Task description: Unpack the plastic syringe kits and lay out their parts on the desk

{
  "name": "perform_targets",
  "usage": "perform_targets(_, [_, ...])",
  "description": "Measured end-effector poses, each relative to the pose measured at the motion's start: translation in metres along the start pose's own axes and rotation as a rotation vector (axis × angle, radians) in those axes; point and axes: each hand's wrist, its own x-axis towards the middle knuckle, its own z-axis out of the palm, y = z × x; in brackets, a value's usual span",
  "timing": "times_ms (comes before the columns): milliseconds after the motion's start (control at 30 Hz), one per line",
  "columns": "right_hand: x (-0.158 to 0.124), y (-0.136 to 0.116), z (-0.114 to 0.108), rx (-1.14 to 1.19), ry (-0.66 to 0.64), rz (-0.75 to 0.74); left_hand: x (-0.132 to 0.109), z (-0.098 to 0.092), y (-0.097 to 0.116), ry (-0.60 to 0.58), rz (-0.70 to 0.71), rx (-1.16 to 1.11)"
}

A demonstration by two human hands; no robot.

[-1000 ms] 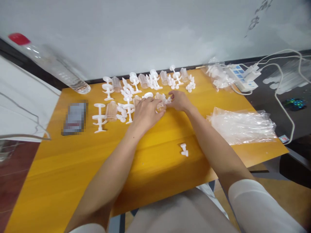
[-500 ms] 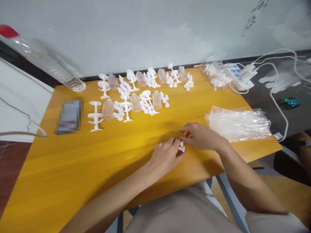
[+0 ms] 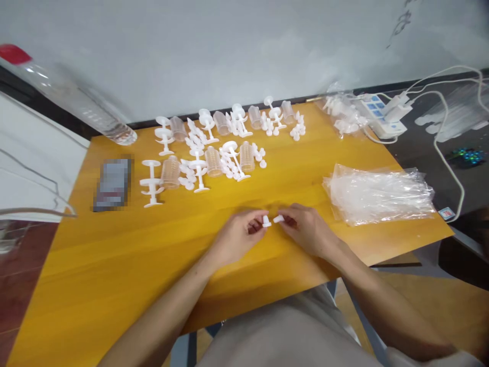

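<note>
Between the thumb and fingers of my left hand (image 3: 239,232) is a small white plastic nozzle (image 3: 266,221) with a flared rim. My right hand (image 3: 305,227) pinches a second small white plastic piece (image 3: 279,219), tilted toward the first. A narrow gap separates the two pieces, just above the table (image 3: 183,265). Beyond my hands, white plungers (image 3: 152,183), clear ribbed barrels (image 3: 170,172) and clusters of small white nozzles (image 3: 229,165) lie in two rows.
A clear plastic bag pile (image 3: 382,196) lies to the right. Behind it are a bag of white parts (image 3: 346,114) and a power strip (image 3: 382,117) with cables. A phone-like blurred object (image 3: 112,184) and a red-capped bottle (image 3: 84,102) are on the left.
My hands have drawn apart from their overlapping position, the left one moving left. Two white pieces lately between them now show separately, one in each hand. The view has shifted slightly.
</note>
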Motion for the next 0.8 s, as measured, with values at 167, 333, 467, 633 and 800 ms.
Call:
perform_targets(167, [0.038, 0.003, -0.004, -0.040, 0.149, 0.079, 0.010, 0.000, -0.005, 0.114, -0.029, -0.013])
perform_targets(333, [0.067, 0.007, -0.003, 0.030, 0.152, 0.090, 0.025, -0.006, -0.007, 0.203, -0.034, 0.114])
perform_targets(467, [0.096, 0.014, -0.003, 0.063, 0.245, 0.189, 0.060, -0.021, 0.015, 0.268, -0.042, 0.438])
perform_targets(633, [0.112, 0.025, -0.006, 0.048, 0.271, 0.261, 0.107, -0.029, 0.042, 0.195, -0.072, 0.818])
perform_targets(800, [0.102, 0.028, -0.009, 0.075, 0.246, 0.246, 0.122, -0.020, 0.042, 0.148, -0.088, 0.820])
